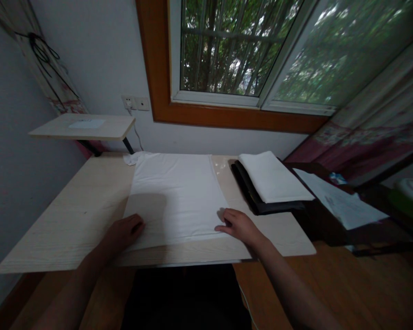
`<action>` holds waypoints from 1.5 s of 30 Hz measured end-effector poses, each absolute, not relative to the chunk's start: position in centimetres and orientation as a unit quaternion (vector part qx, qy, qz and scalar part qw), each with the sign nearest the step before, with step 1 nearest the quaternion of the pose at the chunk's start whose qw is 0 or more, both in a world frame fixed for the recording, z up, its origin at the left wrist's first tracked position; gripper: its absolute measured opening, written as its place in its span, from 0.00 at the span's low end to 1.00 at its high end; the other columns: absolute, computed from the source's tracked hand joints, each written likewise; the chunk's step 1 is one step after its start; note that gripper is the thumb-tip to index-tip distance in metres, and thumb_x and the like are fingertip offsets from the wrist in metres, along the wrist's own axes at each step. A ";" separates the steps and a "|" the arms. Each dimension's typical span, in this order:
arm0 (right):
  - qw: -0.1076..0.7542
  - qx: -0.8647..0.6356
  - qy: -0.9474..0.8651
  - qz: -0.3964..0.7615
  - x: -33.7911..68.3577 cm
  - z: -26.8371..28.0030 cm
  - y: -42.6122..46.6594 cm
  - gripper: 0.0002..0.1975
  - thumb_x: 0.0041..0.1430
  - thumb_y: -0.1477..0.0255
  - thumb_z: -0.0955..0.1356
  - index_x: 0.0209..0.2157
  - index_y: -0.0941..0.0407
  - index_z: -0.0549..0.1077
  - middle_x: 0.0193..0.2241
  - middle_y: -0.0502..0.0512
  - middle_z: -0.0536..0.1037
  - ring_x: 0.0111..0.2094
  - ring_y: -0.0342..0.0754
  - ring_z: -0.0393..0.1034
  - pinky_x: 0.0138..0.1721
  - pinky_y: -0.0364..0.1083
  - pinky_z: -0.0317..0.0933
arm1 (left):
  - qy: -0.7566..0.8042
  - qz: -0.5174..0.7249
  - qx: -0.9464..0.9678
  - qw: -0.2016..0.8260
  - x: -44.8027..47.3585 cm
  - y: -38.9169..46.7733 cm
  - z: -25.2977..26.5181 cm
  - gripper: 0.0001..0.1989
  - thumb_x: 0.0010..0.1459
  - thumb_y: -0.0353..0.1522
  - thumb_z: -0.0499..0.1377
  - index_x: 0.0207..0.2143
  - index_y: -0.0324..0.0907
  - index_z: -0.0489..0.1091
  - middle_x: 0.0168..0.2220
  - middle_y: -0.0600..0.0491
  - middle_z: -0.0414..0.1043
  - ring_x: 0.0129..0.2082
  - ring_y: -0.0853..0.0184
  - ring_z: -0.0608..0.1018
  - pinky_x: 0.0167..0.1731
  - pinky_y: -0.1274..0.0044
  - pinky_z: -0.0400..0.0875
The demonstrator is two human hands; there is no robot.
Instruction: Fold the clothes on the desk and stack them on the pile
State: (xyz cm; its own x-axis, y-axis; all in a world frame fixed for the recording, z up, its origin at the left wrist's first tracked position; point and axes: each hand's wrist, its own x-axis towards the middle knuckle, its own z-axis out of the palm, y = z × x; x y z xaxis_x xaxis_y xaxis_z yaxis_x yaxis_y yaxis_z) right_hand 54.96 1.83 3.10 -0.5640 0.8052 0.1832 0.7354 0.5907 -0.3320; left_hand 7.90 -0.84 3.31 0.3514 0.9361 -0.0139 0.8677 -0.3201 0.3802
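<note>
A white cloth point(179, 197) lies spread over the desk, with light creases and a bunched far left corner. At its near left corner is my left hand point(125, 231), fingers curled in against the edge. My right hand point(239, 224) is at the near right corner, its thumb over the cloth and its fingers bent around the edge. The fingertips of both hands are partly hidden.
Right of the cloth, a folded white fabric point(275, 176) rests on a black folder-like item point(248, 192). A small raised shelf point(113, 128) stands at the back left of the wooden desk point(72, 215). Papers point(340, 201) lie on a dark surface at the right.
</note>
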 end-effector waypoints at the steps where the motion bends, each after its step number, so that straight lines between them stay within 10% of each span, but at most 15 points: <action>1: 0.157 -0.444 -0.876 0.103 55.3 3.1 1.7 0.22 0.66 0.49 0.67 0.32 0.54 0.72 0.31 0.53 0.76 0.32 0.47 0.70 0.35 0.44 0.60 | 0.575 0.100 0.797 0.156 7.4 -1.0 3.1 0.17 0.69 0.42 0.48 0.35 0.45 0.71 0.33 0.52 0.77 0.32 0.64 0.79 0.36 0.74 0.68; 24: 0.180 -0.487 -0.851 0.082 54.1 4.6 4.5 0.21 0.73 0.63 0.60 0.31 0.55 0.76 0.28 0.55 0.79 0.31 0.47 0.72 0.35 0.44 0.59 | 0.588 0.012 0.803 0.098 6.8 1.2 5.2 0.23 0.70 0.44 0.44 0.31 0.45 0.73 0.31 0.51 0.78 0.32 0.62 0.78 0.34 0.74 0.63; 39: 0.148 -0.451 -0.855 0.209 55.7 5.5 2.2 0.23 0.70 0.64 0.63 0.20 0.55 0.69 0.17 0.48 0.69 0.23 0.43 0.63 0.28 0.43 0.51 | 0.564 -0.065 0.744 0.352 3.1 -0.9 5.0 0.27 0.66 0.49 0.47 0.23 0.42 0.70 0.22 0.53 0.75 0.23 0.65 0.75 0.29 0.75 0.60; 45: 0.199 -0.499 -0.828 0.160 54.4 5.0 3.7 0.18 0.71 0.65 0.62 0.30 0.54 0.77 0.29 0.54 0.79 0.30 0.47 0.72 0.34 0.44 0.60 | 0.573 0.022 0.791 0.216 5.0 1.0 6.2 0.21 0.67 0.45 0.49 0.30 0.44 0.73 0.31 0.52 0.78 0.32 0.63 0.78 0.35 0.73 0.65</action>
State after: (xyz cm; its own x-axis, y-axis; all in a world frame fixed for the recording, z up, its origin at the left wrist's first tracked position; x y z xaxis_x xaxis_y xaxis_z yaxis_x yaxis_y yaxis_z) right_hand 54.39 3.66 4.99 -0.4234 0.8897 0.1709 0.7623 0.4518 -0.4634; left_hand 5.03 1.00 6.23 0.3432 0.9149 -0.2124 0.8959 -0.2509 0.3667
